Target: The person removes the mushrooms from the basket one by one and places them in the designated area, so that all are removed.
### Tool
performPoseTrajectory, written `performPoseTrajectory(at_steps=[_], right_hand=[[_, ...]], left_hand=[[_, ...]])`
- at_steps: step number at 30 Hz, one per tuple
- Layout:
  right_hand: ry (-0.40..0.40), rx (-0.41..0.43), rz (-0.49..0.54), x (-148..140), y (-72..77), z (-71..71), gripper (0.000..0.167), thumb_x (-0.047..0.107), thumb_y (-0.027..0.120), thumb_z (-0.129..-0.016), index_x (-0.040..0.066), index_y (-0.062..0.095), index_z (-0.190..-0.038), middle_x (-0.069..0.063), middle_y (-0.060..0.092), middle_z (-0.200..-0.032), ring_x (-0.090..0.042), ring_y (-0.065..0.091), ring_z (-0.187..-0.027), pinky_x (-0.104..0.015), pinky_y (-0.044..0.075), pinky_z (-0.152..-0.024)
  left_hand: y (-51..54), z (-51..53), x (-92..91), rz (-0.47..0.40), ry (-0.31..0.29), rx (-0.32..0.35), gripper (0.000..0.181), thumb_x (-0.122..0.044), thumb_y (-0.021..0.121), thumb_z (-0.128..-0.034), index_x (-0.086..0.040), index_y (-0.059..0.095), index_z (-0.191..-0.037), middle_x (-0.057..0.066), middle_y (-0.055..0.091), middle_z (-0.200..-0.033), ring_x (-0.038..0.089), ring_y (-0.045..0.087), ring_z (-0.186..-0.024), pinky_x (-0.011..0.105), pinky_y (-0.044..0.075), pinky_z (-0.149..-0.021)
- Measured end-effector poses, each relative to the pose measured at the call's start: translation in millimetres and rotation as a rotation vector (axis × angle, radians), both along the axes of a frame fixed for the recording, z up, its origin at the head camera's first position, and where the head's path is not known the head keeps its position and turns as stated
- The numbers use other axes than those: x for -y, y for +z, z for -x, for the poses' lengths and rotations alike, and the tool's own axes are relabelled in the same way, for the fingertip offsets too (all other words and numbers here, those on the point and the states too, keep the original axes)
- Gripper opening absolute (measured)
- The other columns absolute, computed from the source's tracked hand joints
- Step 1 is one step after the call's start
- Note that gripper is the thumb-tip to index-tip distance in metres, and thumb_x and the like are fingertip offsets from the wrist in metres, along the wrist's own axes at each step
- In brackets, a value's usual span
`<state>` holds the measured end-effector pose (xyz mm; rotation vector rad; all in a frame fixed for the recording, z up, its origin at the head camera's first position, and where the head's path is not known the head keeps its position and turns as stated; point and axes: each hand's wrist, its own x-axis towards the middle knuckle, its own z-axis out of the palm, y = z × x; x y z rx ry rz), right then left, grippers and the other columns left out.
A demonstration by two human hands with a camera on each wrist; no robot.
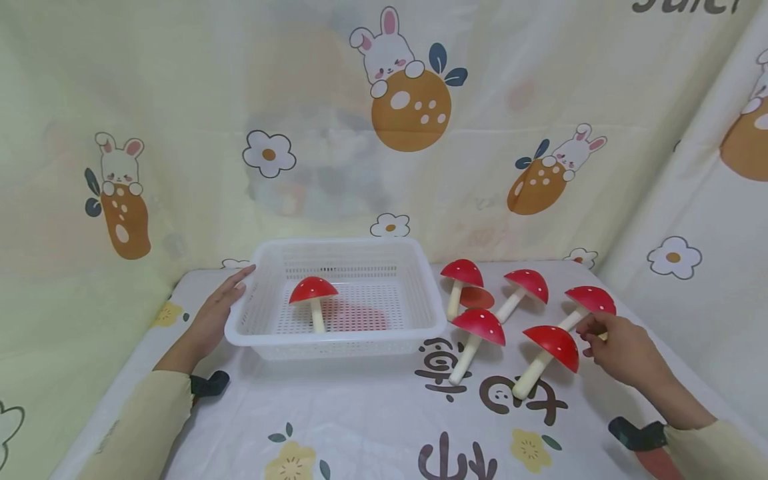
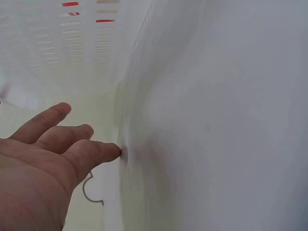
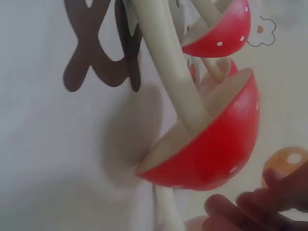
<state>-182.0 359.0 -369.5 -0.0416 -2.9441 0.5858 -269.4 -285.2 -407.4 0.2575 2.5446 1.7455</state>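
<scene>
My left hand (image 1: 215, 320) rests against the left rim of a white plastic basket (image 1: 336, 338), its fingers nearly straight. Inside the basket a toy mushroom (image 1: 313, 290) with a red, white-dotted cap stands on its cream stem. On the right, my right hand (image 1: 624, 347) hovers with loosely bent fingers (image 3: 226, 211) between the front right mushroom (image 1: 552, 347) and the rear right mushroom (image 1: 591, 299). Its fingertips overlap the rear one in the head view; contact is hidden. The right wrist view shows the front mushroom's cap (image 3: 216, 149) close by those fingers.
More red mushrooms lie right of the basket: one at the back (image 1: 462, 272), another beside it (image 1: 528, 285), and one in front (image 1: 480, 325). A flat reddish oval (image 1: 478, 298) lies among them. A patterned curtain (image 1: 324, 100) hangs behind the table (image 1: 360, 413).
</scene>
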Motion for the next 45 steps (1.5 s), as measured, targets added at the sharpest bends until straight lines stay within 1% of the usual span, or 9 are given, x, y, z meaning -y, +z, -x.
performPoseTrajectory(at_steps=[6, 15, 18, 21, 26, 29, 33, 39, 45], right_hand=[[0.101, -0.130, -0.103, 31, 16.3, 7.3, 0.037, 0.007, 0.077, -0.079, -0.004, 0.062, -0.110, -0.028, 0.066, -0.104, -0.022, 0.060, -0.063, -0.034, 0.056, -0.050], [0.281, -0.187, -0.079, 119, 64.5, 20.9, 0.035, 0.007, 0.077, -0.082, 0.005, 0.062, -0.113, -0.019, 0.065, -0.113, -0.031, 0.068, -0.087, -0.042, 0.062, -0.067], [0.358, -0.157, -0.034, 155, 72.6, 35.0, 0.038, 0.005, 0.076, -0.083, 0.006, 0.060, -0.117, -0.015, 0.066, -0.116, -0.031, 0.068, -0.095, -0.043, 0.062, -0.076], [0.441, -0.123, 0.003, 196, 76.1, 53.7, 0.036, 0.007, 0.073, -0.087, 0.009, 0.059, -0.120, -0.010, 0.066, -0.116, -0.026, 0.068, -0.092, -0.037, 0.062, -0.076], [0.650, -0.175, -0.022, 256, 71.1, 87.3, 0.029, 0.013, 0.069, -0.092, 0.013, 0.061, -0.120, -0.004, 0.067, -0.111, -0.016, 0.066, -0.084, -0.024, 0.058, -0.068], [0.745, -0.196, -0.024, 281, 66.9, 106.6, 0.030, 0.016, 0.070, -0.091, 0.013, 0.061, -0.120, -0.003, 0.068, -0.109, -0.014, 0.066, -0.085, -0.022, 0.057, -0.071], [0.792, -0.152, 0.014, 307, 71.9, 129.9, 0.029, 0.017, 0.070, -0.092, 0.013, 0.061, -0.120, -0.003, 0.067, -0.108, -0.015, 0.065, -0.084, -0.023, 0.057, -0.072], [0.766, -0.086, 0.026, 335, 86.1, 160.5, 0.025, 0.019, 0.068, -0.094, 0.014, 0.063, -0.118, -0.004, 0.066, -0.108, -0.020, 0.063, -0.086, -0.027, 0.058, -0.073], [0.763, -0.008, 0.046, 342, 67.1, 187.4, 0.018, 0.017, 0.070, -0.092, 0.012, 0.067, -0.109, -0.003, 0.067, -0.105, -0.020, 0.064, -0.089, -0.028, 0.058, -0.078]], left_hand=[[0.2, -0.2, 4.8, -0.002, 0.014, 0.011, 0.056, -0.057, 0.032, -0.1027, -0.043, 0.019, -0.155, 0.007, 0.030, -0.161, 0.039, 0.048, -0.134, 0.038, 0.057, -0.091], [2.8, 1.1, 8.5, 0.016, 0.045, 0.030, 0.057, -0.059, 0.031, -0.1018, -0.043, 0.019, -0.156, 0.007, 0.027, -0.162, 0.040, 0.043, -0.138, 0.050, 0.051, -0.100], [3.0, 0.6, 9.4, 0.011, 0.047, 0.032, 0.057, -0.058, 0.032, -0.1020, -0.043, 0.019, -0.155, 0.006, 0.026, -0.163, 0.039, 0.041, -0.140, 0.052, 0.050, -0.102], [2.1, -0.2, 9.9, 0.005, 0.047, 0.030, 0.056, -0.057, 0.032, -0.1026, -0.042, 0.020, -0.156, 0.006, 0.026, -0.163, 0.040, 0.041, -0.140, 0.053, 0.049, -0.102], [-3.0, 0.2, 8.8, -0.007, 0.055, 0.034, 0.056, -0.057, 0.033, -0.1022, -0.043, 0.022, -0.155, 0.003, 0.027, -0.163, 0.038, 0.043, -0.138, 0.050, 0.051, -0.100], [-5.8, 1.9, 6.6, -0.034, 0.049, 0.041, 0.055, -0.057, 0.034, -0.1022, -0.043, 0.024, -0.154, 0.002, 0.027, -0.163, 0.036, 0.043, -0.138, 0.049, 0.051, -0.101], [-5.3, 3.3, 4.9, -0.069, 0.026, 0.029, 0.054, -0.053, 0.035, -0.1033, -0.041, 0.024, -0.155, 0.005, 0.028, -0.162, 0.036, 0.042, -0.139, 0.047, 0.048, -0.103], [-2.0, 4.4, 6.8, -0.071, 0.028, 0.010, 0.053, -0.051, 0.035, -0.1040, -0.038, 0.026, -0.155, 0.004, 0.028, -0.162, 0.035, 0.042, -0.138, 0.039, 0.049, -0.099], [-4.5, 6.9, 3.2, -0.062, 0.035, 0.022, 0.054, -0.055, 0.036, -0.1025, -0.041, 0.027, -0.154, 0.001, 0.026, -0.163, 0.034, 0.043, -0.138, 0.040, 0.051, -0.099]])
